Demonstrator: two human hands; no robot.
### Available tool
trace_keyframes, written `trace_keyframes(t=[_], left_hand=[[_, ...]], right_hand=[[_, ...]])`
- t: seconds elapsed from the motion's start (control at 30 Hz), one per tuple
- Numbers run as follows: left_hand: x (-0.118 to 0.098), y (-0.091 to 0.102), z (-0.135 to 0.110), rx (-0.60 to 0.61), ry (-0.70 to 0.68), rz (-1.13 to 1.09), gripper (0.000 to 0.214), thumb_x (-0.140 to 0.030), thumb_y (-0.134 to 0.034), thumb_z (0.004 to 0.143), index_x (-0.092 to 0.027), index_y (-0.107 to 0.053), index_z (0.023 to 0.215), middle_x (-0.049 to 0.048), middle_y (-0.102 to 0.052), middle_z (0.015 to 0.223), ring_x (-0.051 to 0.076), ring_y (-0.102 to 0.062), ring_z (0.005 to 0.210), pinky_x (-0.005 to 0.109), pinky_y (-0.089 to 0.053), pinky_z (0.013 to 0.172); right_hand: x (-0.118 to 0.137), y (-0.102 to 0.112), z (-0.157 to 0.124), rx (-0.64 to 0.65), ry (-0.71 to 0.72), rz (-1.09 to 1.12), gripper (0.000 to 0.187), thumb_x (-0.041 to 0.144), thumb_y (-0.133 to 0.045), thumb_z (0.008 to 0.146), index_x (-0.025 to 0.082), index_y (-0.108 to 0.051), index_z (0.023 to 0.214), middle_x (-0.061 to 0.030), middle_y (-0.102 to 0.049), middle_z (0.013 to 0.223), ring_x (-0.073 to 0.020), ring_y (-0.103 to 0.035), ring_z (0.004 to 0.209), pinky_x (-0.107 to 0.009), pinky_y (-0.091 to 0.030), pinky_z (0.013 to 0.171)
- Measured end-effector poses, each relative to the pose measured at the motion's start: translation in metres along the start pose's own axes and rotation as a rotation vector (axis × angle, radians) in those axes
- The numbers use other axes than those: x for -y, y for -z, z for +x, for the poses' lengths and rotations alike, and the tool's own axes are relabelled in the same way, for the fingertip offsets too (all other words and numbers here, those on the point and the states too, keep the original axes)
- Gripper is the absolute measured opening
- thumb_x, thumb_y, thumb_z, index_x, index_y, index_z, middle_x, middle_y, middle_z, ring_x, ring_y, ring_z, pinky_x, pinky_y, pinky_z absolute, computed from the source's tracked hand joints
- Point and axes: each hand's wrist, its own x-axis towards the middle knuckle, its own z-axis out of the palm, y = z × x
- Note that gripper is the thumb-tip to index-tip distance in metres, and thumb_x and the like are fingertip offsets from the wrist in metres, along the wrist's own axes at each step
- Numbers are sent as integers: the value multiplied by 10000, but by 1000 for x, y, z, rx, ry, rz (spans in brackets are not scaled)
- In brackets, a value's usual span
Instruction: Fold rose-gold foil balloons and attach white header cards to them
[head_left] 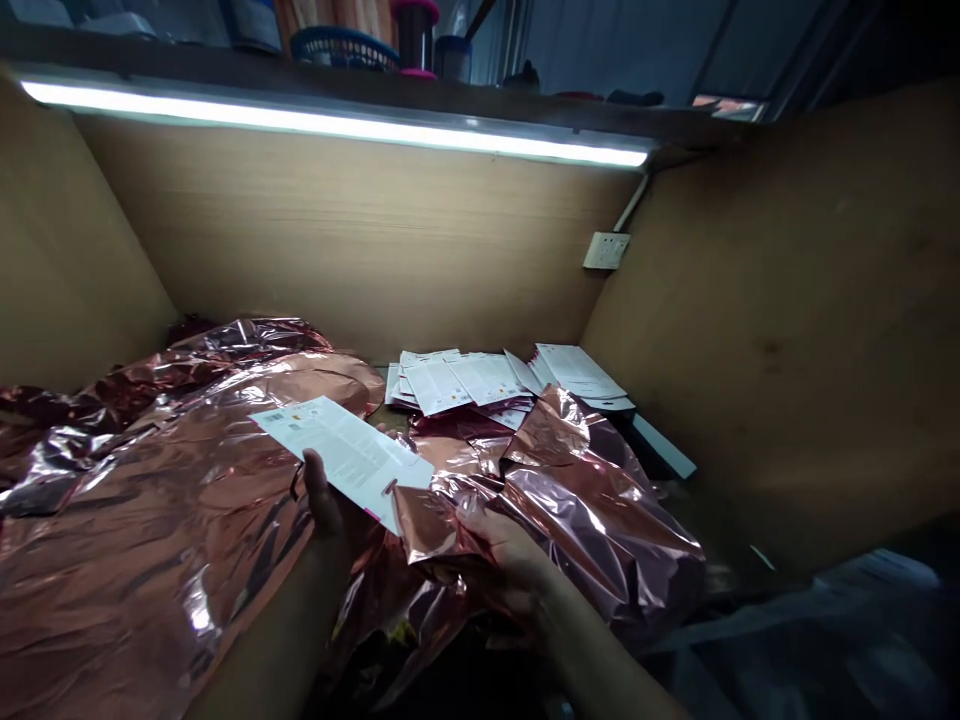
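Note:
My left hand [328, 495] is closed on a white printed card [352, 455], thumb along its near edge and the other fingers hidden beneath. The card lies tilted, with small print and a slot near its right end. Beside that end, my right hand [502, 545] pinches a shiny rose-gold foil sheet [431, 520], whose corner touches or overlaps the card. More of the crinkled foil [600, 510] spreads behind and to the right of this hand. A large heap of the same foil [172, 490] fills the left side.
Several white cards [480, 380] lie piled at the back, with more cards [577, 375] to their right. Wooden panels [360, 220] enclose the bench on three sides. A lit tube lamp [337, 125] runs under the shelf; a power socket [606, 250] is on the back panel.

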Motion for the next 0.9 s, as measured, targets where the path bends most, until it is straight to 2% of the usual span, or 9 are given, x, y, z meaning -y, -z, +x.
trace_keyframes(t=[0.17,0.23,0.33,0.43,0.5,0.6,0.67,0.8,0.9], left_hand=[[7,2,-3,3,-27,51,873,-692,-773,539,-197,-607,1239,121,-699,1112,375,-576,1172,482,-478,990],[9,5,-3,-7,-52,61,828,-691,-749,582,-214,-603,1243,108,-699,1106,359,-604,1129,474,-494,965],[11,7,-2,-64,-57,76,727,-699,-667,683,-231,-607,1236,73,-712,1039,327,-658,1003,461,-528,897],[11,7,0,-104,-56,73,657,-700,-583,763,-248,-606,1240,55,-714,992,292,-676,925,443,-543,860],[10,7,1,-110,-69,49,663,-701,-574,770,-249,-597,1255,68,-709,1027,292,-671,960,445,-535,889],[8,9,3,-81,-77,22,675,-685,-601,762,-249,-584,1278,83,-703,1092,314,-648,1046,458,-508,949],[9,9,3,-38,-57,24,709,-695,-619,738,-242,-583,1281,93,-702,1103,333,-636,1075,474,-501,958],[18,6,-2,-69,-53,84,796,-706,-701,638,-229,-592,1266,93,-706,1097,342,-642,1066,479,-511,938],[24,7,-5,-42,-18,102,874,-672,-791,529,-240,-593,1262,85,-708,1106,350,-646,1056,492,-499,958]], right_hand=[[2,-9,-1,85,-57,86,236,250,-669,844,69,-659,995,-93,-722,838,-190,-697,770,-334,-550,805],[2,-13,0,58,-11,124,250,244,-648,862,72,-658,1044,-100,-732,885,-195,-705,813,-328,-552,816],[4,-15,1,6,56,183,225,282,-605,904,102,-672,1021,-76,-740,851,-170,-707,757,-287,-566,763],[6,-11,0,40,-51,223,252,303,-544,942,94,-684,958,-65,-731,779,-133,-687,657,-236,-567,679],[6,-7,-2,80,-124,178,246,297,-572,922,81,-680,968,-79,-729,788,-146,-691,668,-253,-572,676],[6,-2,-6,61,-86,35,221,259,-678,841,87,-666,980,-93,-728,809,-204,-706,712,-330,-583,694],[8,-3,-7,48,-48,31,213,243,-693,828,93,-663,976,-83,-728,797,-199,-705,706,-318,-581,691],[11,-14,0,183,-193,193,301,281,-560,926,49,-648,1095,-111,-740,902,-145,-704,729,-225,-562,677],[7,-22,10,236,-262,234,375,304,-481,965,24,-613,1176,-144,-734,988,-187,-714,861,-303,-561,805]])
